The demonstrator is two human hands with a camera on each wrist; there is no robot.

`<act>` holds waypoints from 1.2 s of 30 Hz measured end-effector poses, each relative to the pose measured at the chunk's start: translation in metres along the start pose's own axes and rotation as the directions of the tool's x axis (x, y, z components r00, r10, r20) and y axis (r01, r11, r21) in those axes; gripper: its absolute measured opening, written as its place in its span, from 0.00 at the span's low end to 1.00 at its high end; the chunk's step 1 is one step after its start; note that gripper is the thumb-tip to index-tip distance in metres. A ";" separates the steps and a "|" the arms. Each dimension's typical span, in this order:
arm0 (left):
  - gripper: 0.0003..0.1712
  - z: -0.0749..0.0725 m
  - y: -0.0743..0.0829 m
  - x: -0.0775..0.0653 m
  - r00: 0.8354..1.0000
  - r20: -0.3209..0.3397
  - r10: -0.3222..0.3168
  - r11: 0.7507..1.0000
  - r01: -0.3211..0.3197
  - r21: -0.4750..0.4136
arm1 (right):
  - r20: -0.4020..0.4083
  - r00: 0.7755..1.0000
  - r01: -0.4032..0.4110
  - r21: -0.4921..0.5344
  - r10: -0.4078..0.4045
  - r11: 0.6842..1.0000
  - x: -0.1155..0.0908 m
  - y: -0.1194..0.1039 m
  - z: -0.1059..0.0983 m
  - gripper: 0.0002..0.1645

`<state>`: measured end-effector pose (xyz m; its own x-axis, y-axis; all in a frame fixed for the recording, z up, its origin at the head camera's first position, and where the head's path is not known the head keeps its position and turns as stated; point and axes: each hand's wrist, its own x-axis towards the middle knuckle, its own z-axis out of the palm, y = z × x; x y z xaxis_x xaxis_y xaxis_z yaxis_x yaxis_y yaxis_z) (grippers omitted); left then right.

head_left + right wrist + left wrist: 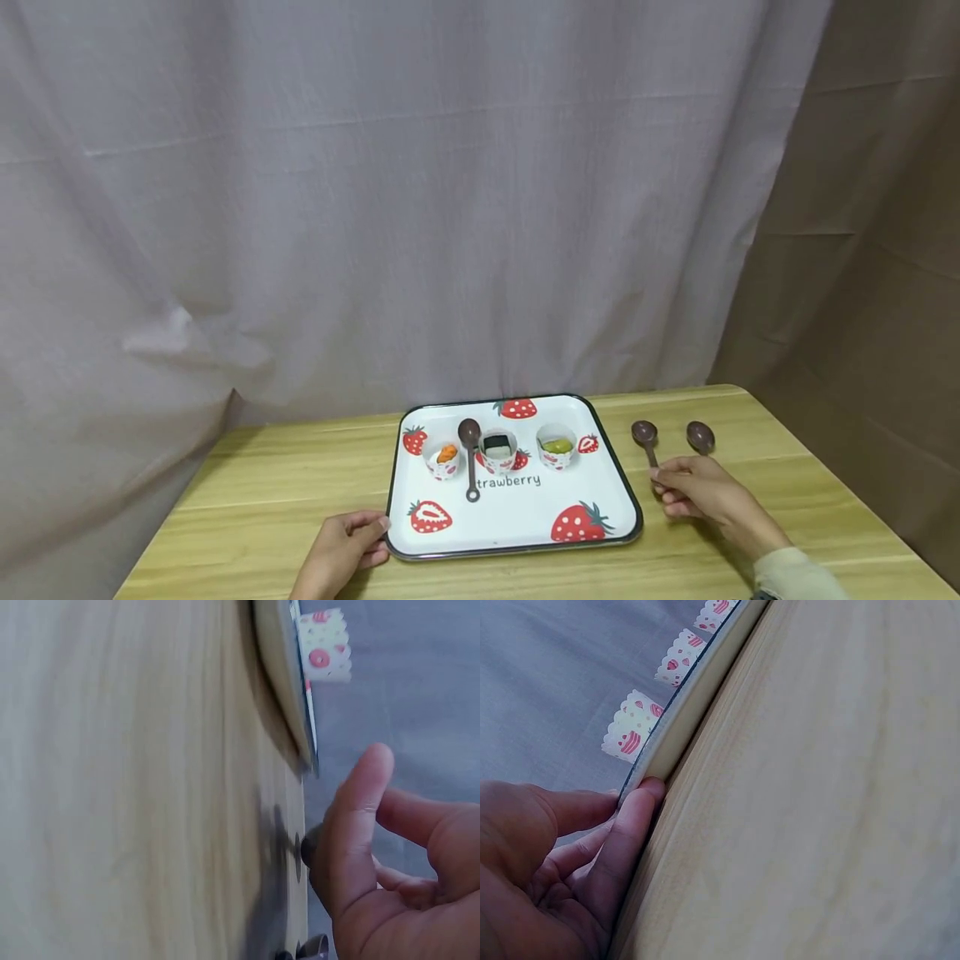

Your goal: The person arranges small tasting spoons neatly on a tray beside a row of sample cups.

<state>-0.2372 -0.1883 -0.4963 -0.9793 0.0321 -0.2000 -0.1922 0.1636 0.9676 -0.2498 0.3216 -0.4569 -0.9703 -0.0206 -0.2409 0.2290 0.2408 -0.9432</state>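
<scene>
My left hand [339,550] pinches the front left corner of a white strawberry-print tray [510,517], thumb on the rim [630,784] and a finger against its outer side. Right of the tray, my right hand [708,496] pinches the handle of a brown spoon [643,432] between thumb and fingers. In the right wrist view the fingers hide most of that spoon. A second brown spoon [701,437] lies just beyond this hand, its handle mostly hidden. Another brown spoon [469,433] lies on the tray, between the left and middle paper cups.
On the tray stand three printed paper cups: one with an orange piece [447,454], one with a black-and-white piece [497,445], one with a green piece [557,447]. The wooden table [285,475] ends at a grey curtain [450,208] behind and a brown one [847,333] on the right.
</scene>
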 end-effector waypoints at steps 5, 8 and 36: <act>0.20 0.002 0.001 -0.001 1.000 -0.008 -0.003 1.000 0.003 0.001 | 0.042 0.999 0.008 0.106 -0.012 0.994 -0.007 -0.001 -0.002 0.11; 0.20 0.001 0.000 -0.002 1.000 -0.019 -0.005 1.000 0.005 0.011 | 0.042 0.999 0.012 0.119 -0.017 0.993 -0.009 -0.005 0.001 0.09; 0.19 0.003 -0.001 -0.001 1.000 -0.027 0.006 1.000 -0.006 -0.001 | -0.105 0.982 0.166 0.107 -0.154 0.980 -0.029 -0.047 0.046 0.15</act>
<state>-0.2358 -0.1859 -0.4971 -0.9817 0.0059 -0.1902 -0.1868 0.1629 0.9688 -0.2294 0.2658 -0.4159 -0.9968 0.0443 -0.0670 0.0722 0.1286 -0.9891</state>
